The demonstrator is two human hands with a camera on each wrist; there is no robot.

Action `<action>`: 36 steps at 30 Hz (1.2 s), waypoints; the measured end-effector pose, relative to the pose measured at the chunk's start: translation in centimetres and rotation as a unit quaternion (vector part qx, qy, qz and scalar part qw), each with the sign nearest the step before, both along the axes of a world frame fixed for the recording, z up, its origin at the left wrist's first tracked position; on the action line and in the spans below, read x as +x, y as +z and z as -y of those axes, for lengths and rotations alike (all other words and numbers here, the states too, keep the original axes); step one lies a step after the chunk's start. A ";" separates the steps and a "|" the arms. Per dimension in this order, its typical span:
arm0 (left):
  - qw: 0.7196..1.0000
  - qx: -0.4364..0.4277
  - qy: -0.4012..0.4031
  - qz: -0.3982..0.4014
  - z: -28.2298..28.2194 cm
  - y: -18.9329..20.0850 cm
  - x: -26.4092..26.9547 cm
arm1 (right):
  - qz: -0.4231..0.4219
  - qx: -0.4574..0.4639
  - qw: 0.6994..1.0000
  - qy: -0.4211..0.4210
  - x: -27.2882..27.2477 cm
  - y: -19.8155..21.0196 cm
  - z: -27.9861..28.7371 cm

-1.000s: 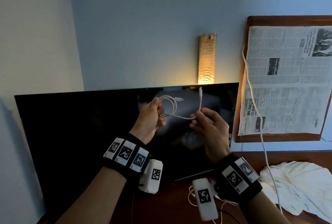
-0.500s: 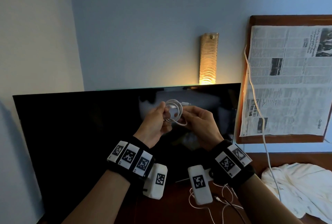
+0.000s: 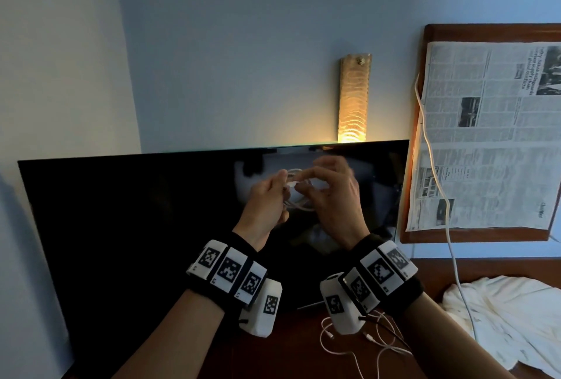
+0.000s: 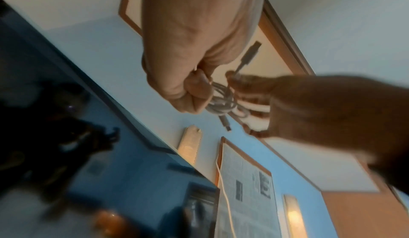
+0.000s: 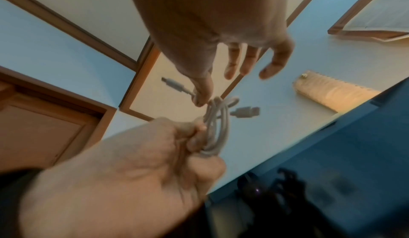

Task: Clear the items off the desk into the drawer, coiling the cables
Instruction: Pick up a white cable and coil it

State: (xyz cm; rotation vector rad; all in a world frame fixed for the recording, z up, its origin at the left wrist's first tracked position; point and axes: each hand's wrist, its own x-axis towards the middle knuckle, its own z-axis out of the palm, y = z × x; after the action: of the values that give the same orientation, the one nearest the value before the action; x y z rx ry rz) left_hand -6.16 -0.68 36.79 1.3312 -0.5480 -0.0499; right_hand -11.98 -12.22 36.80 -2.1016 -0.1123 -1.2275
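The white cable (image 5: 215,129), wound into a small coil, is held up in the air in front of the dark screen (image 3: 127,211). The left hand (image 3: 267,202) grips the coil in curled fingers. The right hand (image 3: 331,196) pinches the cable just behind one plug, its other fingers spread. More loose cables (image 3: 349,345) lie below on the tabletop (image 3: 291,357), beside a white cloth (image 3: 510,318).

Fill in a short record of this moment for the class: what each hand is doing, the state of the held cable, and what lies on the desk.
Left hand: grips the coil's loops
Right hand: pinches the cable near one plug
White cable: wound into a small coil, both plugs sticking out
Desk: loose white cables, white cloth
Behind the hands: dark screen
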 end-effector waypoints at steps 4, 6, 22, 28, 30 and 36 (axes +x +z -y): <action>0.991 0.046 0.096 0.079 1.1 -1.5 0.4 | 0.060 0.010 0.998 0.000 -0.2 2.2 -0.5; 0.994 0.032 0.086 0.064 1.4 -2.1 0.1 | 0.080 -0.002 0.996 0.026 0.0 3.4 -0.8; 0.991 -0.127 0.032 -0.031 -0.6 -1.4 0.2 | 0.062 0.248 0.957 0.138 -0.9 2.9 1.1; 0.986 -0.084 0.092 0.109 -0.5 -1.2 -0.8 | 0.054 0.258 0.963 0.056 -1.2 1.8 1.1; 0.980 -0.059 0.086 0.168 -0.7 -1.0 -1.0 | 0.020 0.229 0.973 0.023 -1.0 1.6 1.6; 0.966 -0.045 0.105 0.230 -1.6 -0.9 -0.3 | -0.165 0.095 0.978 0.082 -0.9 1.7 2.5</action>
State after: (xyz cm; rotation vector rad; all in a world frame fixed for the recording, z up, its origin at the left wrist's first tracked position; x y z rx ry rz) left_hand -6.47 0.93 35.94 1.3077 -0.7852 0.4648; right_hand -12.92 -14.71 38.52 -2.0518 -0.0176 -0.7497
